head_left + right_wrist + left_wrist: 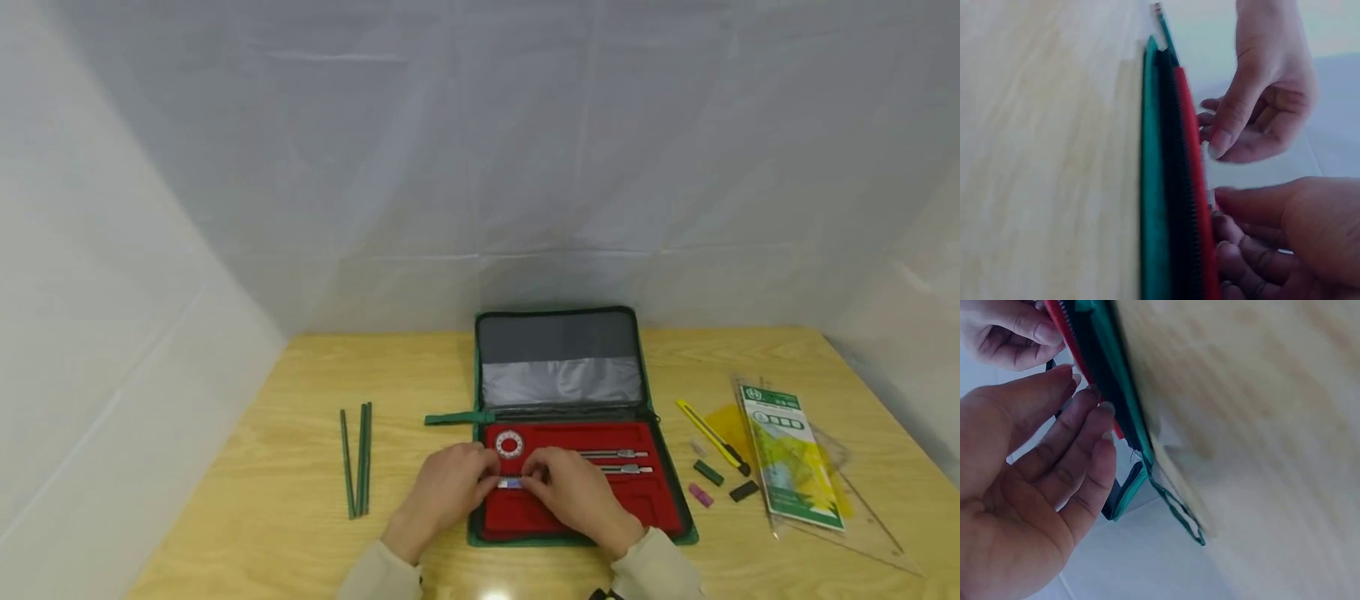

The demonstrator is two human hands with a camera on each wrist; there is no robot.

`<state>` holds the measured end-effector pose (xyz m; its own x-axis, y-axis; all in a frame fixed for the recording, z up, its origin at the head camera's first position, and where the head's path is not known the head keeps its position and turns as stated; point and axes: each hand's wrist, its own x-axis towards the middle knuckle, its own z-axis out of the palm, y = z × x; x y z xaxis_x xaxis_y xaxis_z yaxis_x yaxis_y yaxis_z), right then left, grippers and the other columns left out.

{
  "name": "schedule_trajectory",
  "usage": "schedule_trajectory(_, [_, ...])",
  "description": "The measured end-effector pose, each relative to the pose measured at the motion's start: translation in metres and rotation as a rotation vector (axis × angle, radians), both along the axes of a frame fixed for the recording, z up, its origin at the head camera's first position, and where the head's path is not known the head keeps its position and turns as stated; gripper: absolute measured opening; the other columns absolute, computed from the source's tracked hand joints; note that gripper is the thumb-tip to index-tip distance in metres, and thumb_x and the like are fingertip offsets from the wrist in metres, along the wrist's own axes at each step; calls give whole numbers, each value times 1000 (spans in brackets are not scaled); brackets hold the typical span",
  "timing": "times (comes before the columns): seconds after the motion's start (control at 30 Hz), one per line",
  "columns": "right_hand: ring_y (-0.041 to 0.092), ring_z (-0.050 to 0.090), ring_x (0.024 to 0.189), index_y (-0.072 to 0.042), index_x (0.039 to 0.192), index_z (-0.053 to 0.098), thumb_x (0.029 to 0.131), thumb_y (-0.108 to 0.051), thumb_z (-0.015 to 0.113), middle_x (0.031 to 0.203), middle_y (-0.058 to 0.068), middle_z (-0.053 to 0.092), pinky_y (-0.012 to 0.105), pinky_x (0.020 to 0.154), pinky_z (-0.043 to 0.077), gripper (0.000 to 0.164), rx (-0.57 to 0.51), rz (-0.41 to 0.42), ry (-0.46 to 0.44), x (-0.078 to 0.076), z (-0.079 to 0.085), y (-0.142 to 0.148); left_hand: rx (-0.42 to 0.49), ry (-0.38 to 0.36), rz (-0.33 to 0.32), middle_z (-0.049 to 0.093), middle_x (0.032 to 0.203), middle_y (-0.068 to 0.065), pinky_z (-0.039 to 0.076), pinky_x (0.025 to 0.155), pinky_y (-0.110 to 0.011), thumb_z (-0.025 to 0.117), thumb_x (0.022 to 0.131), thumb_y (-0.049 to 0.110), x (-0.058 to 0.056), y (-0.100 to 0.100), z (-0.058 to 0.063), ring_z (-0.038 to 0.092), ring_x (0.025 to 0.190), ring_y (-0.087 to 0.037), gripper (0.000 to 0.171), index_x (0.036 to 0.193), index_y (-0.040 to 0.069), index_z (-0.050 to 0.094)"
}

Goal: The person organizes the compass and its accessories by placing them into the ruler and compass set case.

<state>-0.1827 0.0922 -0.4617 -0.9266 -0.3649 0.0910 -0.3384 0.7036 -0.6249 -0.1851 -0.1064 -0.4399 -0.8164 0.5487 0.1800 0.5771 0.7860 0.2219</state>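
An open green zip case (517, 521) with a red moulded tray lies in front of me. Over its left part, my left hand (452, 479) and right hand (573, 492) meet at a small white-and-blue rectangular piece (511, 482). Left thumb and fingertips pinch its left end, and the right fingertips pinch its right end. Its kind is hard to make out. Just above it sits a white ring (509, 444) with markings. Two metal compass-like tools (628, 469) lie in the tray, partly hidden by my right hand. The left wrist view shows the left palm (1029, 500) beside the case edge.
Three dark green pencils (363, 458) lie to the left. At right are a yellow utility knife (708, 433), a green block (708, 472), a black block (743, 491), a pink piece (701, 495) and a green-and-white packet (787, 450) on clear set squares (870, 533). A strap (453, 418) sticks out left.
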Motion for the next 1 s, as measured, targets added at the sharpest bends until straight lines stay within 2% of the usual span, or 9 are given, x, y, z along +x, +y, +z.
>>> schedule_trajectory(0.17, [3, 51, 63, -17, 89, 65, 88, -19, 70, 74, -12, 57, 26, 57, 44, 5, -22, 18, -28, 2, 3, 0, -36, 16, -17, 56, 72, 9, 46, 57, -28, 72, 85, 17, 0, 2, 0, 57, 65, -9, 7, 79, 21, 69])
schedule_trajectory(0.33, [3, 51, 64, -17, 85, 64, 87, -18, 72, 74, -12, 55, 25, 56, 42, 7, -1, 10, -17, 4, 2, -1, -32, 8, 13, 54, 71, 9, 46, 56, -29, 72, 84, 18, 2, 2, -2, 57, 66, -11, 8, 77, 21, 68])
schedule_trajectory(0.5, [3, 50, 62, -17, 87, 65, 87, -18, 71, 73, -12, 54, 26, 55, 42, 6, 1, 1, -15, 3, 2, 0, -38, 50, 24, 53, 69, 8, 43, 50, -29, 69, 87, 21, 3, 3, -4, 57, 64, -12, 7, 81, 20, 66])
schedule_trajectory(0.67, [2, 50, 67, -19, 93, 66, 89, -21, 68, 80, -12, 53, 26, 59, 45, 5, 12, 57, 24, 1, 2, -3, 0, 39, 57, 53, 73, 6, 41, 48, -28, 65, 91, 23, 6, -10, 4, 55, 61, -11, 8, 89, 17, 60])
schedule_trajectory(0.8, [5, 54, 80, -19, 97, 68, 90, -22, 68, 92, -11, 56, 29, 70, 49, 8, 4, 98, 87, -1, 4, -8, 36, 49, 88, 54, 77, 7, 40, 49, -25, 64, 92, 23, 5, -23, 11, 53, 62, -8, 7, 88, 18, 61])
schedule_trajectory(1.0, [15, 54, 101, -16, 105, 68, 91, -23, 67, 111, -4, 56, 37, 86, 48, 16, 24, 188, 158, -2, 9, -17, 40, 64, 198, 60, 83, 5, 42, 49, -24, 66, 90, 22, 5, -49, 12, 58, 67, -10, 7, 94, 17, 65])
